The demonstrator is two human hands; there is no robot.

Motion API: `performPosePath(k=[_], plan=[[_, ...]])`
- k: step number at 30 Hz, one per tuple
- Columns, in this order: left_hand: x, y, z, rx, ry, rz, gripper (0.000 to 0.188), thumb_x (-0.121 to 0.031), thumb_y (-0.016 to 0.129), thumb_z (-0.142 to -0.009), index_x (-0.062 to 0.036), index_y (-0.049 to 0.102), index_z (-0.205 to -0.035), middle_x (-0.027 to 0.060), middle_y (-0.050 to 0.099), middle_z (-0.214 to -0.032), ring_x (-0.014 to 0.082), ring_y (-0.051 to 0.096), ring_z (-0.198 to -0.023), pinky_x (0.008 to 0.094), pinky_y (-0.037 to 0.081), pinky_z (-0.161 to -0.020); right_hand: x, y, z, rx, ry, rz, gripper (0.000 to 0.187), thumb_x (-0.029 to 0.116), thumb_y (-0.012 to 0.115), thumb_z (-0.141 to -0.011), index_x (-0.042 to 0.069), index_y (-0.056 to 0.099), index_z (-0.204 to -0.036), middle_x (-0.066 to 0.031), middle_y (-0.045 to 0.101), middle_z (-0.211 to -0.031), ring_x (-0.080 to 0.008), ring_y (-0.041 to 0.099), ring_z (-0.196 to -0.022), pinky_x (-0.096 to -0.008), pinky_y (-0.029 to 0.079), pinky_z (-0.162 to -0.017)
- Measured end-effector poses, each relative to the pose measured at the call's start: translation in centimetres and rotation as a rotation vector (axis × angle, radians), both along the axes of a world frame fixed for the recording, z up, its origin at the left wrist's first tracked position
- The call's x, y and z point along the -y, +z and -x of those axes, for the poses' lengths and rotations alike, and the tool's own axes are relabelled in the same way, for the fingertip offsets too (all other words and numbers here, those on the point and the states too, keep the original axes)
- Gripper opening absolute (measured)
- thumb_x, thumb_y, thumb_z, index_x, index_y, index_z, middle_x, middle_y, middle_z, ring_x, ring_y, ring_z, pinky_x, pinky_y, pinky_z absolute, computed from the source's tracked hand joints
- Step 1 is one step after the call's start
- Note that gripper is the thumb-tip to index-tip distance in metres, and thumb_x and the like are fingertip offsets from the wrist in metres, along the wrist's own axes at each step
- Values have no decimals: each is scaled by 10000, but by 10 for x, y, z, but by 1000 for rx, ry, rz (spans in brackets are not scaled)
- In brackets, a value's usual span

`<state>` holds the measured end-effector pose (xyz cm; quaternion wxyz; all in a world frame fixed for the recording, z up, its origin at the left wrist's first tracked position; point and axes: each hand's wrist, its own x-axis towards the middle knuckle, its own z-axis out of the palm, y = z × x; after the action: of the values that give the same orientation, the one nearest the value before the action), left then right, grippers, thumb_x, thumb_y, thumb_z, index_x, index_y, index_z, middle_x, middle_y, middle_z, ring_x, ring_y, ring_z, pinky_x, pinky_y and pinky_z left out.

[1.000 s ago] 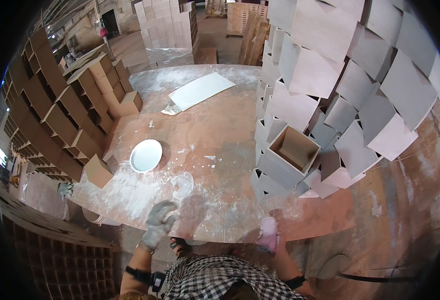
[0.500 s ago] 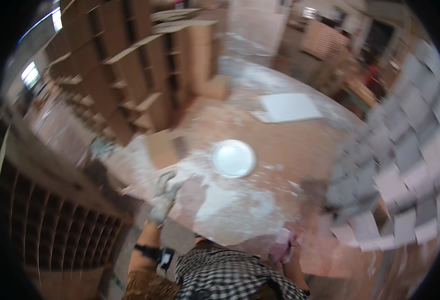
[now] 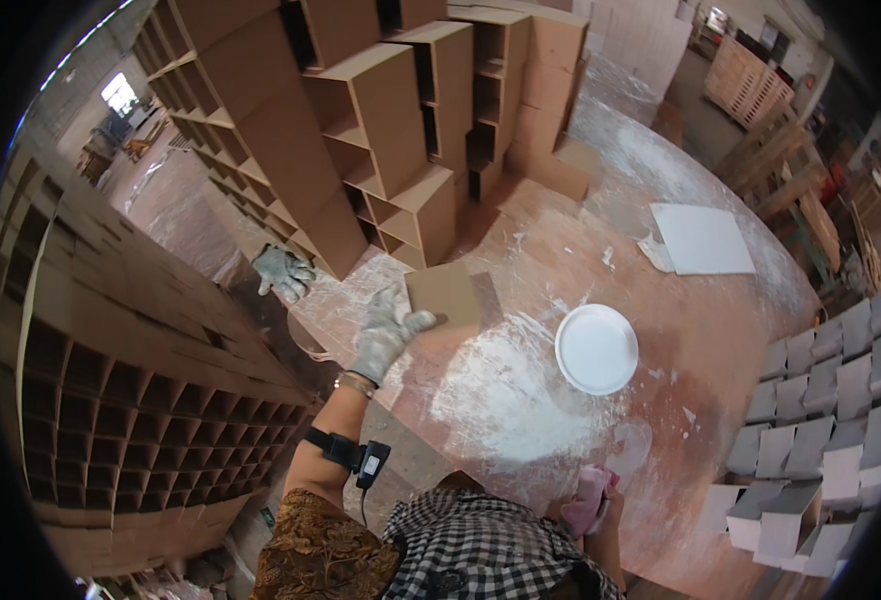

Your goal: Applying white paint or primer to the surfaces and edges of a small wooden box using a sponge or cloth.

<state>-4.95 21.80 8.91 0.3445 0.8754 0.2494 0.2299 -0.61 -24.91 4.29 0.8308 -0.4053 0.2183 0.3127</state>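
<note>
My left hand (image 3: 384, 335), in a dusty grey-white glove, is at the near left corner of a small brown cardboard box (image 3: 445, 292). Its thumb is spread from the fingers and meets the box's near edge; it does not wrap round the box. Down at the lower right, my right hand (image 3: 611, 507) is closed on a pink cloth (image 3: 588, 501) beside the table's near edge. A round white dish (image 3: 597, 349) stands on the worn reddish table (image 3: 681, 420), next to a smeared patch of white powder or paste (image 3: 506, 395).
Brown cardboard boxes with open compartments (image 3: 386, 130) are stacked at the back left. A loose grey glove (image 3: 283, 272) lies at the left edge. A white sheet (image 3: 706, 240) rests at the far right, grey-white boxes (image 3: 811, 430) stand rightward, and a cardboard grid stack (image 3: 141, 420) is at left.
The view has swung left, so the table's things appear further right. My left hand has come up to the small cardboard box. My right hand still holds the pink cloth.
</note>
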Motion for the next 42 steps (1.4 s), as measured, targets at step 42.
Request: performPosePath(k=[42], plan=[[178,-47,-21,464,-16,2148,449,-278,523,-913,-19,415,-1262,134,488,-1248,267,489,-1150,422,445,-958,-101,-12,-215,998,673,1432,292,334,534,-778,61,634,-807,-198,632,-785,-363,615,-746,-488,460,-654]])
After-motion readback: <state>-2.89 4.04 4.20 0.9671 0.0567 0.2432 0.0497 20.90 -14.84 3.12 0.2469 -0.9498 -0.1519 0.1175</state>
